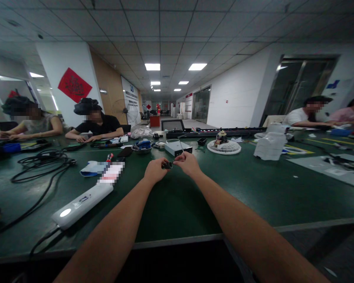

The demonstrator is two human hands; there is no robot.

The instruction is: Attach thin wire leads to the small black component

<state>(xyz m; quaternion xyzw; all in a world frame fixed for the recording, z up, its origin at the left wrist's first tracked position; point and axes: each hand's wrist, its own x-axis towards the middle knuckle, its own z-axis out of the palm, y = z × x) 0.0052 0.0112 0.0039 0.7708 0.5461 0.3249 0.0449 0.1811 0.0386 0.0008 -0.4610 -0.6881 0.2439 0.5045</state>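
Observation:
My left hand [157, 169] is closed around a small black cylindrical part [166, 165], its round end turned toward my right hand. The fingers of my right hand [187, 163] pinch a thin pale rod-like piece [181, 146] that sticks up above them; its exact kind is too small to make out. Both hands are close together above the green table, and the right fingertips are right beside the end of the black part. Just behind them lies a silver-grey box [177, 148] with a dark front, partly hidden by my right hand.
A white power strip [84, 204] and coiled black cables [44, 165] lie left on the green table [183, 212]. Behind are a bowl of blue items [142, 146], a white fan grille [224, 147] and a wrapped white object [270, 143]. Several people sit around the table.

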